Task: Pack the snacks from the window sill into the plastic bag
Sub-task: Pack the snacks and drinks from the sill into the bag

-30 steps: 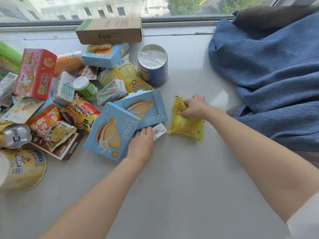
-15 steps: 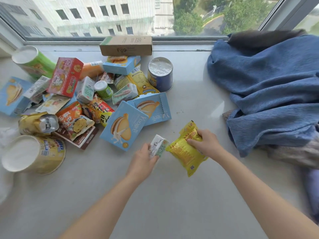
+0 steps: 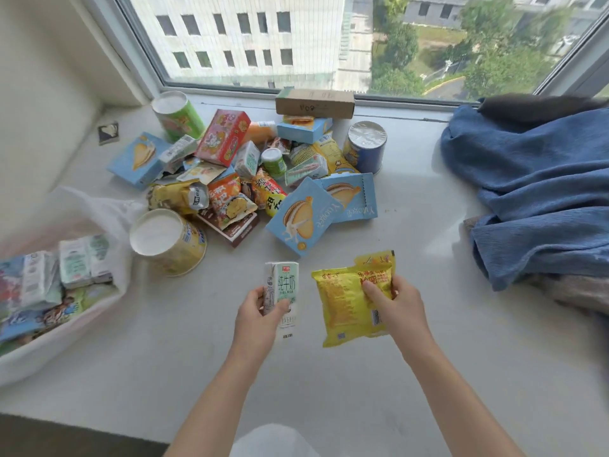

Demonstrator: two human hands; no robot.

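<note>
Snack pile (image 3: 250, 179) btwn blurry, prob half-full plastic bag (image 3: 49, 291) & blue cloth (image 3: 534, 192)

Both bare forearms reach forward from the lower edge, side by side. The left hand (image 3: 255, 316) curls thumb and fingers round a small white milk carton (image 3: 284, 293), held upright. The right hand (image 3: 400, 305) pinches a crinkled yellow plastic snack packet (image 3: 346, 301).

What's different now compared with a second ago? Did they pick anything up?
Yes. The left hand took the small milk carton from beside the blue boxes, and the right hand gripped the yellow snack packet; both were lifted off the sill and drawn toward the person. The snack pile, the blue cloth and the plastic bag appear unmoved.
</note>
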